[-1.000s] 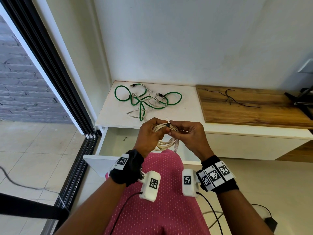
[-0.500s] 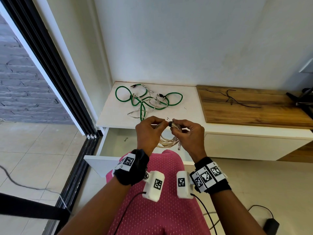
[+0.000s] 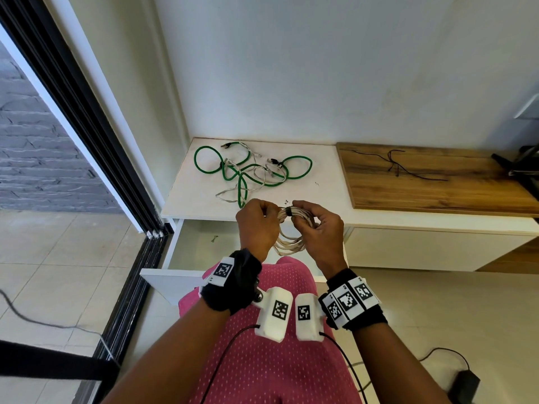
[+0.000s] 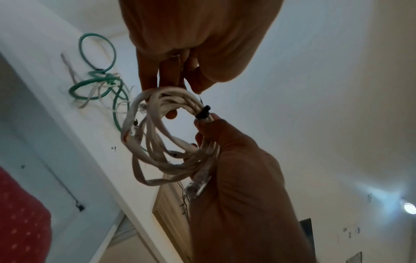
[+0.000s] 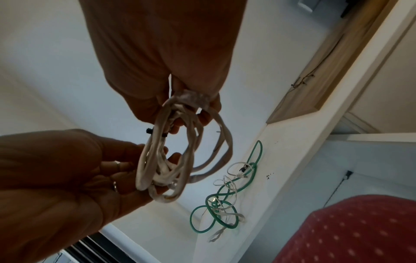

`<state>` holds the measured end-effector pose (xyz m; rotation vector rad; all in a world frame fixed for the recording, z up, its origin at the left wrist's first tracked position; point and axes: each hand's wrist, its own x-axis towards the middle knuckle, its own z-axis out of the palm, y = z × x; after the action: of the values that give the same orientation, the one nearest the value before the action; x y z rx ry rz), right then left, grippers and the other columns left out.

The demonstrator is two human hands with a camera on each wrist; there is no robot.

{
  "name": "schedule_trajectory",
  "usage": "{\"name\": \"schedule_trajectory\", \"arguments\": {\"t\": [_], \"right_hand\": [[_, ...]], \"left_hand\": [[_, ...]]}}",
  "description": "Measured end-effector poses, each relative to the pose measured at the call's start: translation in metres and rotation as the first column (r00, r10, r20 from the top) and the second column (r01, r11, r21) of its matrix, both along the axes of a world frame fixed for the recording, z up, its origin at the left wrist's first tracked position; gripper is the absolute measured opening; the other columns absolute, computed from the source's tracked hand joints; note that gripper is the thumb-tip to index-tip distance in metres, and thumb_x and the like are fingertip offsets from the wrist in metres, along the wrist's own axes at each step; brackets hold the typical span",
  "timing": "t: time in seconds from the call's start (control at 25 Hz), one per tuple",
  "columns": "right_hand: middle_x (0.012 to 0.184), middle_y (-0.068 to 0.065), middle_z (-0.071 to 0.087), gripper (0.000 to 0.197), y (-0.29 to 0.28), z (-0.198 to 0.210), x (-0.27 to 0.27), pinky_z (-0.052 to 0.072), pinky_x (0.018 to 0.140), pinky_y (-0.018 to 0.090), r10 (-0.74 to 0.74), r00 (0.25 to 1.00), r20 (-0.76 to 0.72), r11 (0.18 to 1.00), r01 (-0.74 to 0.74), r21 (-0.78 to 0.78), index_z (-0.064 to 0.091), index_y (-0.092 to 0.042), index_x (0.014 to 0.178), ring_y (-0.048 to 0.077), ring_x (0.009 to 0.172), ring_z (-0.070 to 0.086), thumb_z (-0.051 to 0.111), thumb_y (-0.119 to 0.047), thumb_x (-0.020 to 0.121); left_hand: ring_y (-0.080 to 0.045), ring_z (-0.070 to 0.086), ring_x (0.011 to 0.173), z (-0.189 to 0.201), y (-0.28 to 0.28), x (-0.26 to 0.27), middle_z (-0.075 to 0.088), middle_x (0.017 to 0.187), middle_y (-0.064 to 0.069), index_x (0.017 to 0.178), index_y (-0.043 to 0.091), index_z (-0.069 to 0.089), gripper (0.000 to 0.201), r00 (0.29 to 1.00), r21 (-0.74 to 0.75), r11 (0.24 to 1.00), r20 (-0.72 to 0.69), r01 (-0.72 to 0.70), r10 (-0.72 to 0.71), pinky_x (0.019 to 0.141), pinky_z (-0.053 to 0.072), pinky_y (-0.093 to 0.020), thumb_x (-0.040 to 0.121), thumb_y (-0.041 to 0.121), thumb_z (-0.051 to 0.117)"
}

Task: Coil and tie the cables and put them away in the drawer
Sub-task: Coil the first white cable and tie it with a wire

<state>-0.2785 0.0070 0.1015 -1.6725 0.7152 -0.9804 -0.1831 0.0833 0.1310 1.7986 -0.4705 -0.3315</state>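
A coiled white cable hangs between my two hands above the open drawer. A black tie is wrapped round the top of the coil. My left hand grips the coil just left of the tie, and my right hand holds it just right of the tie. The left wrist view shows the tie above the right thumb and the coil looped below. The right wrist view has the coil on the left palm. A loose green cable tangled with thin white cables lies on the white cabinet top.
A wooden top to the right carries a thin black wire. The drawer's front panel sticks out towards my pink-clad lap. A sliding door frame runs along the left. A black adapter lies on the floor.
Both hands kept hold of the coil and shifted slightly up and away from me. The fingers have worked around the black tie, which stays at the top of the coil.
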Motion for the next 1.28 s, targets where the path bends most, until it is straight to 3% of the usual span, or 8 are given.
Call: {"name": "schedule_trajectory", "arguments": {"t": [0.2, 0.28, 0.44, 0.68, 0.8, 1.04, 1.16, 1.28], "right_hand": [[0.1, 0.006, 0.072, 0.026, -0.013, -0.018, 0.002, 0.055, 0.073, 0.032, 0.044, 0.999, 0.02, 0.97, -0.047, 0.237, 0.07, -0.011, 0.108, 0.02, 0.091, 0.065, 0.067, -0.001, 0.084], [0.1, 0.011, 0.072, 0.024, -0.025, -0.019, 0.0, 0.054, 0.068, 0.033, 0.129, 0.992, 0.016, 0.899, -0.124, 0.42, 0.068, -0.01, 0.112, 0.022, 0.085, 0.064, 0.066, -0.01, 0.087], [0.108, 0.017, 0.07, 0.036, -0.056, -0.026, -0.01, 0.054, 0.081, 0.051, 0.309, 0.95, 0.041, 0.685, -0.252, 0.684, 0.066, -0.008, 0.116, 0.028, 0.087, 0.065, 0.069, -0.022, 0.083], [0.082, 0.017, 0.07, 0.015, -0.136, -0.055, 0.018, 0.057, 0.069, 0.049, 0.15, 0.984, -0.099, 0.712, -0.038, 0.701, 0.068, 0.002, 0.098, 0.028, 0.069, 0.064, 0.065, 0.0, 0.084], [0.065, 0.01, 0.064, 0.001, -0.192, -0.072, 0.041, 0.057, 0.064, 0.044, -0.065, 0.979, -0.192, 0.718, 0.18, 0.673, 0.063, -0.001, 0.086, 0.021, 0.06, 0.062, 0.063, 0.0, 0.086], [0.095, 0.019, 0.065, 0.035, -0.269, -0.142, 0.069, 0.059, 0.065, 0.048, -0.371, 0.822, -0.431, 0.733, 0.545, 0.407, 0.062, 0.005, 0.095, 0.035, 0.082, 0.067, 0.072, -0.026, 0.084], [0.088, 0.019, 0.067, 0.06, -0.277, -0.164, 0.068, 0.058, 0.066, 0.05, -0.411, 0.721, -0.558, 0.795, 0.583, 0.168, 0.062, 0.004, 0.088, 0.039, 0.078, 0.067, 0.061, -0.056, 0.083], [0.087, 0.018, 0.066, 0.062, -0.272, -0.164, 0.056, 0.057, 0.068, 0.049, -0.433, 0.644, -0.63, 0.799, 0.598, 0.062, 0.062, -0.001, 0.09, 0.039, 0.077, 0.066, 0.05, -0.062, 0.086]], "left_hand": [[-0.031, 0.067, 0.058, -0.01, -0.008, 0.009, 0.07, 0.062, -0.012, 0.056, 0.016, 0.07, 0.032, 0.96, -0.119, 0.993, -0.277, 0.015, -0.048, 0.062, 0.059, -0.036, 0.084, 0.001, 0.063], [-0.031, 0.065, 0.055, -0.018, -0.013, 0.015, 0.068, 0.061, -0.016, 0.06, 0.008, 0.07, 0.027, 0.917, -0.179, 0.984, -0.392, 0.0, -0.071, 0.059, 0.059, -0.036, 0.084, -0.003, 0.063], [-0.03, 0.065, 0.058, -0.04, -0.033, 0.026, 0.069, 0.068, -0.021, 0.069, 0.003, 0.07, 0.016, 0.877, -0.155, 0.987, -0.479, -0.052, -0.029, 0.065, 0.06, -0.041, 0.083, -0.002, 0.064], [-0.024, 0.067, 0.07, -0.081, -0.098, 0.054, 0.07, 0.085, -0.017, 0.095, -0.001, 0.066, 0.016, 0.831, -0.055, 0.997, -0.552, 0.045, -0.068, 0.068, 0.058, -0.032, 0.088, 0.012, 0.061], [-0.023, 0.067, 0.068, -0.097, -0.12, 0.074, 0.069, 0.086, -0.014, 0.1, 0.001, 0.062, 0.012, 0.816, -0.053, 0.998, -0.576, 0.027, -0.052, 0.063, 0.055, -0.028, 0.093, 0.009, 0.057], [-0.02, 0.063, 0.061, -0.134, -0.152, 0.101, 0.069, 0.082, -0.013, 0.099, 0.002, 0.065, 0.013, 0.838, -0.002, 0.999, -0.545, 0.032, -0.028, 0.057, 0.051, -0.026, 0.094, 0.007, 0.055], [-0.019, 0.063, 0.061, -0.142, -0.156, 0.104, 0.07, 0.082, -0.013, 0.099, 0.003, 0.066, 0.013, 0.84, 0.007, 0.999, -0.542, 0.033, -0.024, 0.058, 0.051, -0.027, 0.094, 0.008, 0.055], [-0.019, 0.063, 0.062, -0.139, -0.152, 0.103, 0.07, 0.082, -0.01, 0.099, 0.004, 0.066, 0.013, 0.842, 0.017, 1.0, -0.54, 0.022, -0.009, 0.059, 0.051, -0.027, 0.094, 0.01, 0.055]]}}
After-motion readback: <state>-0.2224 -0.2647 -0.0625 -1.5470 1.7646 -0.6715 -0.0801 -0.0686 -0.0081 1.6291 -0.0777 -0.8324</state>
